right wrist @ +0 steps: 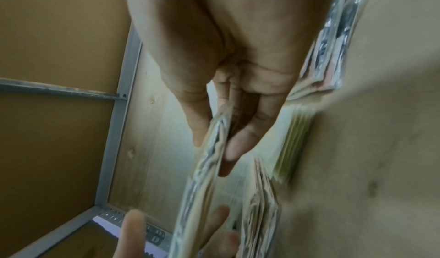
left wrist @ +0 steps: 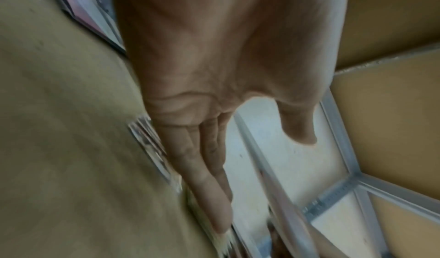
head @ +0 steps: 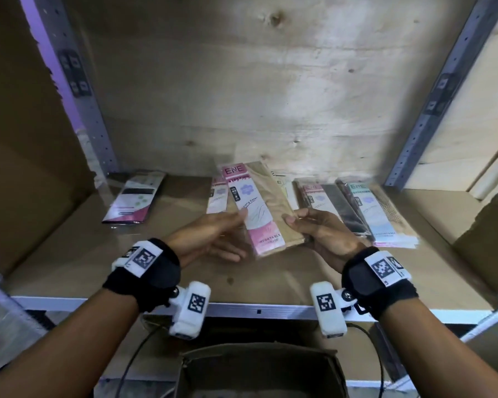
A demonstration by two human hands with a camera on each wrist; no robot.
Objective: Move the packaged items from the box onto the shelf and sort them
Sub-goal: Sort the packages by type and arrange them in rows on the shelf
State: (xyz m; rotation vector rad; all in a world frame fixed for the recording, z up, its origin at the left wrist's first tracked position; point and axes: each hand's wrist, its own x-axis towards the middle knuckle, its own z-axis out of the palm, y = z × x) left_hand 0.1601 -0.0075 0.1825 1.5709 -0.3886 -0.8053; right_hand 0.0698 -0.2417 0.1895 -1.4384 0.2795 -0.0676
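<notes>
A beige stocking package [head: 266, 214] with a pink and white label is tilted above the shelf board [head: 270, 280]. My right hand [head: 298, 228] pinches its right edge, thumb on top and fingers beneath; the right wrist view shows this package [right wrist: 209, 168] edge-on between thumb and fingers. My left hand [head: 240, 234] reaches to its left edge with straight fingers, the thumb touching the label. A pile of similar beige packages [head: 217, 196] lies on the shelf behind it. The cardboard box [head: 259, 369] stands below the shelf, its inside dark.
Further piles lie on the shelf: black stockings with pink labels [head: 328, 205], a teal-labelled pile [head: 377, 214] at the right, and a dark package [head: 135, 199] at the far left. Grey metal uprights [head: 431, 110] frame the bay. Cardboard panels stand on both sides.
</notes>
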